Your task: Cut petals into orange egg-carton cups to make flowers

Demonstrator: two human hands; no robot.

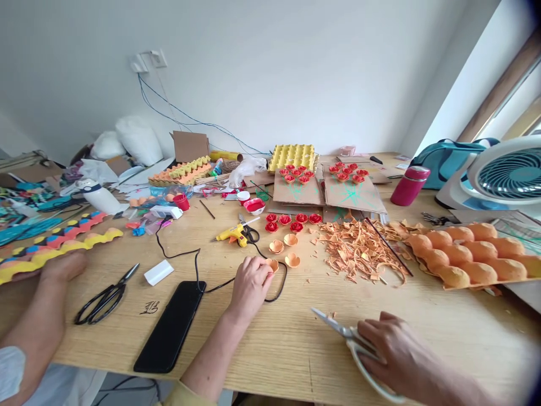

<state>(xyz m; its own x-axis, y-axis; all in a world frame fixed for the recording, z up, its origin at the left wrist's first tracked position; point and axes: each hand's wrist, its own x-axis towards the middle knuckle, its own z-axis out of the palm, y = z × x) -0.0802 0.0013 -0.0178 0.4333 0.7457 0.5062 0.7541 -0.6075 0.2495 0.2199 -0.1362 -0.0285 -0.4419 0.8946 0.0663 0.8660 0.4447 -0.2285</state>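
Observation:
My left hand (252, 282) is closed at the fingertips on a small orange egg-carton cup (273, 264), partly hidden behind the fingers, low over the table. More cut orange cups (292, 259) sit close beside it. At the front right, my right hand (391, 344) curls around the handles of a pair of scissors (340, 328). Their blades point away to the left, lying low at the tabletop. Red-painted paper flowers (296, 226) stand in rows beyond the cups. A yellow glue gun (236, 234) lies behind my left hand, its black cord looping around near the fingers.
Orange carton scraps (359, 251) are heaped right of centre, beside an orange egg tray (477, 254). A phone (171, 327) and black-handled shears (107, 296) lie at left. Another person's hand (65, 265) rests by a painted carton strip (67, 245). A fan (502, 175) stands far right.

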